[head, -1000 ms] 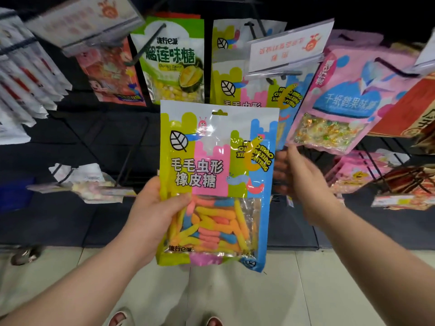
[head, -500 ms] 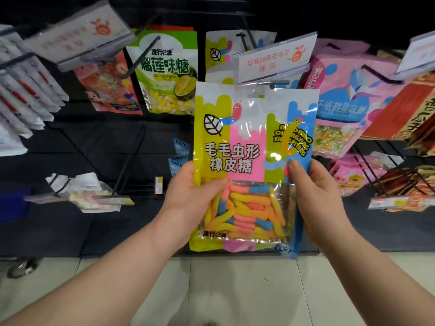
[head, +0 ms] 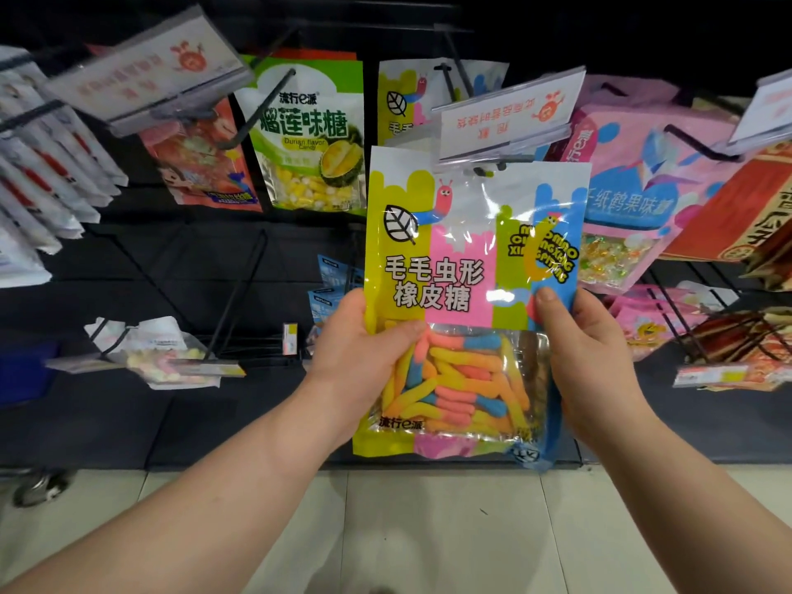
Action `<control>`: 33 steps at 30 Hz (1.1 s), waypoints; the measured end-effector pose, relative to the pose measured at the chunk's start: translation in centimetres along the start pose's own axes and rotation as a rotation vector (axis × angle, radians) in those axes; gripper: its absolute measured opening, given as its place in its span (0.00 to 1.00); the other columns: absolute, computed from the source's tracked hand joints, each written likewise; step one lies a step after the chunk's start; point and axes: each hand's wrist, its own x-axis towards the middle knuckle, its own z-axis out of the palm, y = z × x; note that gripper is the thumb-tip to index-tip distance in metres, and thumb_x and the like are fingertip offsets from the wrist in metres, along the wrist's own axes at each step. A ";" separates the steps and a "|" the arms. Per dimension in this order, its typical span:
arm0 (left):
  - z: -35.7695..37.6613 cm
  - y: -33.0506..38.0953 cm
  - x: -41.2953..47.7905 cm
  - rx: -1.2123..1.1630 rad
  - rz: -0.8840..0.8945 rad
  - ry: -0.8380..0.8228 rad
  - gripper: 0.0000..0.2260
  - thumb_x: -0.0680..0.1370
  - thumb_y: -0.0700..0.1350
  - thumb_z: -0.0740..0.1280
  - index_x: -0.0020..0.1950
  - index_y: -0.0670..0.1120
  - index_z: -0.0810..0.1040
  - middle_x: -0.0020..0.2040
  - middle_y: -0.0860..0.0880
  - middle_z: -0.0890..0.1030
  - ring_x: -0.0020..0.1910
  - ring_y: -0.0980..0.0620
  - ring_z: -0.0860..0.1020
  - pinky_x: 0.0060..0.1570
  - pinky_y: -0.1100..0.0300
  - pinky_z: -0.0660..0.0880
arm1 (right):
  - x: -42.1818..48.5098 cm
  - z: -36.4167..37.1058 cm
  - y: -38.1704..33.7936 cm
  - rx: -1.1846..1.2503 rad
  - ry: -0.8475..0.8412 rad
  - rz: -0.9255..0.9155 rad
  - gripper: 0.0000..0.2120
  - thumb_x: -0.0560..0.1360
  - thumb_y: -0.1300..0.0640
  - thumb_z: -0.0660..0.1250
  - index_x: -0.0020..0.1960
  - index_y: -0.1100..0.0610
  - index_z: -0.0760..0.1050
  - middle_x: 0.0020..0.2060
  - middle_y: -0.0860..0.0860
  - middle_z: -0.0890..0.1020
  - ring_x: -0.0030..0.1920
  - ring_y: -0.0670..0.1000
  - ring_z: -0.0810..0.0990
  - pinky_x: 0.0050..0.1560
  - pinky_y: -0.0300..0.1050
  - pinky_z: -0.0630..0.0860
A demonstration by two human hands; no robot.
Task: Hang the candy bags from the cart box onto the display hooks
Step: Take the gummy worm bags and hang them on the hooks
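Observation:
A gummy worm candy bag (head: pixel 463 267), yellow, pink, green and blue with a clear window of coloured worms, is held upright in front of the display. My left hand (head: pixel 355 353) grips its left edge and my right hand (head: pixel 587 358) grips its right edge. The bag's top hole sits right at the tip of a black display hook (head: pixel 488 169), under a tilted white price tag (head: pixel 510 117). Whether the hook passes through the hole is unclear. Another bag of the same candy (head: pixel 407 96) hangs farther back on that hook. The cart box is out of view.
A green durian candy bag (head: pixel 308 135) hangs to the left and a pink candy bag (head: pixel 634 195) to the right. White packets (head: pixel 38 173) fill the far left hooks, red-orange bags (head: pixel 745 216) the far right. Lower hooks (head: pixel 163 358) carry more bags. Pale floor tiles (head: pixel 407 529) lie below.
Both hands have raised the gummy worm bag up and to the right, bringing its top hole to the hook tip. My right hand, free one second ago, now grips the bag's right edge.

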 end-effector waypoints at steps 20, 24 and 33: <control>0.5 -0.9 4.4 0.196 0.050 0.024 0.09 0.76 0.43 0.71 0.50 0.54 0.74 0.51 0.53 0.82 0.53 0.52 0.80 0.56 0.51 0.77 | 4.3 0.6 0.8 -0.105 0.016 0.040 0.07 0.79 0.52 0.64 0.46 0.53 0.78 0.46 0.55 0.84 0.47 0.55 0.81 0.54 0.57 0.77; 0.9 -1.4 7.7 0.280 0.077 0.067 0.10 0.75 0.44 0.71 0.54 0.52 0.74 0.47 0.58 0.80 0.47 0.58 0.79 0.43 0.66 0.74 | 7.3 1.4 0.7 -0.168 0.027 0.046 0.10 0.79 0.51 0.63 0.52 0.57 0.78 0.44 0.56 0.82 0.42 0.52 0.79 0.45 0.48 0.76; 1.8 -0.6 13.5 0.490 0.103 0.155 0.16 0.76 0.47 0.71 0.60 0.44 0.71 0.50 0.52 0.75 0.48 0.52 0.73 0.46 0.59 0.68 | 12.5 2.9 -0.1 -0.308 0.041 0.059 0.12 0.79 0.49 0.62 0.49 0.58 0.75 0.32 0.49 0.69 0.31 0.47 0.66 0.31 0.41 0.62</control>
